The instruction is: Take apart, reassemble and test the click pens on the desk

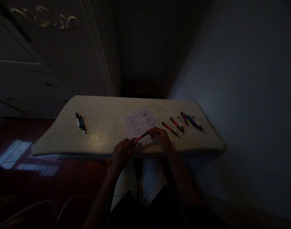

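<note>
A red and black pen (142, 136) is held between my two hands, over the near part of two overlapping scribbled sheets of paper (135, 124). My left hand (123, 151) pinches its red end. At the black end, the fingers of my right hand (161, 136) are closed on the pen. To the right of that hand lies another red and black pen (169, 129), with several more pens (188, 121) in a loose row beyond it. Two dark pens (81, 122) lie side by side on the left of the table.
The pale table (104, 109) has wavy edges. A bluish wall (243, 95) rises along its right side. A cabinet with ornate trim (44, 17) stands at the back left. Chair backs (74, 203) show at the lower left, on a reddish floor. The room is dim.
</note>
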`<act>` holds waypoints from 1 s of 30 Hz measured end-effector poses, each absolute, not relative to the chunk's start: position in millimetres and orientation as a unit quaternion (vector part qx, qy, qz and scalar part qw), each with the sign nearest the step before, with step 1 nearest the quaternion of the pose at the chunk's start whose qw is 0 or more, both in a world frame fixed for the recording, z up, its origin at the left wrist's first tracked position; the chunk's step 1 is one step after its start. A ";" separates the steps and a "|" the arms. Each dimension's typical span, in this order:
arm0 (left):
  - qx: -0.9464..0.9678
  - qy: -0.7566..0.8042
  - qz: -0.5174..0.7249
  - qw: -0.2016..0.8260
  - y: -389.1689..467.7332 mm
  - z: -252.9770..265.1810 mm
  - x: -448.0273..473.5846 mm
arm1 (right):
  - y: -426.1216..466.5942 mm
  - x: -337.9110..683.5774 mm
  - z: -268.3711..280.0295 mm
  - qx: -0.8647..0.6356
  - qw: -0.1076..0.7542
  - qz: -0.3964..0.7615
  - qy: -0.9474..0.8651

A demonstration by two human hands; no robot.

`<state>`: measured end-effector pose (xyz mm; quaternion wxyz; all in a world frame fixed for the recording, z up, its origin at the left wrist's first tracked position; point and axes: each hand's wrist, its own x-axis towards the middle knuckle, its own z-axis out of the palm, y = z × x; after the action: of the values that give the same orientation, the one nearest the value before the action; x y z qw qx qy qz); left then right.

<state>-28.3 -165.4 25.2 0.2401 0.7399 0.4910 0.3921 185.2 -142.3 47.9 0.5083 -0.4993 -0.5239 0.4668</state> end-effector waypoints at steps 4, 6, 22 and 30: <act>0.686 0.511 0.406 0.323 -153.5 28.1 -31.9 | -130.4 194.2 47.9 -0.471 0.482 0.479 -0.562; 0.629 0.525 0.434 0.375 -147.7 32.3 -30.7 | -123.8 197.9 48.5 -0.463 0.477 0.492 -0.562; 0.706 0.519 0.451 0.171 -93.6 23.1 -34.4 | -80.4 182.1 41.6 -0.527 0.423 0.510 -0.532; 0.764 0.439 0.399 0.252 -72.8 21.4 -33.8 | -54.9 177.3 58.1 -0.472 0.353 0.508 -0.628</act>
<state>-33.8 -72.8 21.4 0.2525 0.7643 0.4395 0.3987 177.3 -54.9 58.1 0.3530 -0.4723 -0.6283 0.5075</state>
